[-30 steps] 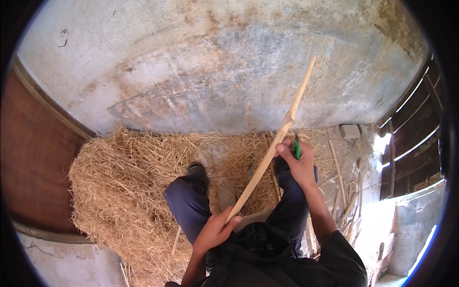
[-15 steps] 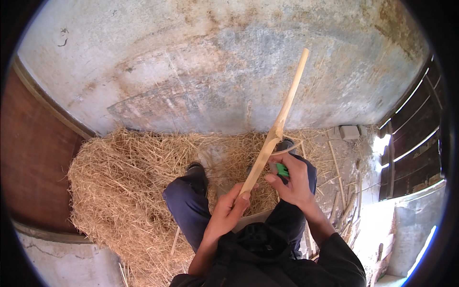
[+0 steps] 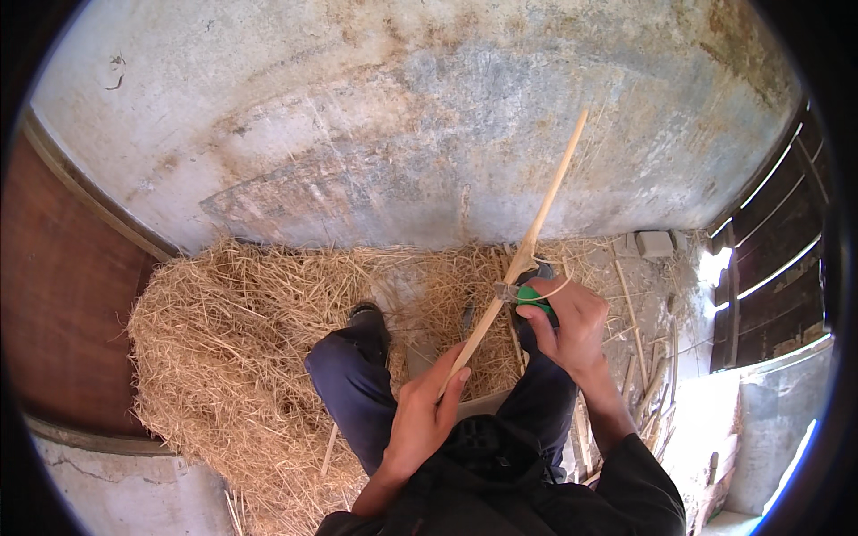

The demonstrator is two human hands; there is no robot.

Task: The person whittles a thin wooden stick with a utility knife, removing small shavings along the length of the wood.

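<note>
A pale, peeled wooden stick (image 3: 556, 183) slants up and away from my lap, with a knobbly bend near its middle. My left hand (image 3: 424, 415) is closed round its lower end. My right hand (image 3: 576, 329) grips a green-handled peeler (image 3: 534, 298), whose metal head lies across the stick just below the bend. A thin curled shaving (image 3: 556, 291) arcs over the right hand's fingers from beside the bend. The fingers hide part of the peeler's handle.
A large heap of straw (image 3: 232, 357) covers the floor on the left. Ahead stands a stained plaster wall (image 3: 357, 134). Thin sticks (image 3: 633, 313) lie to the right, near a grey block (image 3: 654, 244) and dark slatted boards (image 3: 773, 268). A brown panel (image 3: 71, 304) is at far left.
The peeler has come onto the stick below the bend, and its metal head now shows. The stick has turned and tipped slightly rightward at its far end. The shaving curls higher over my right hand.
</note>
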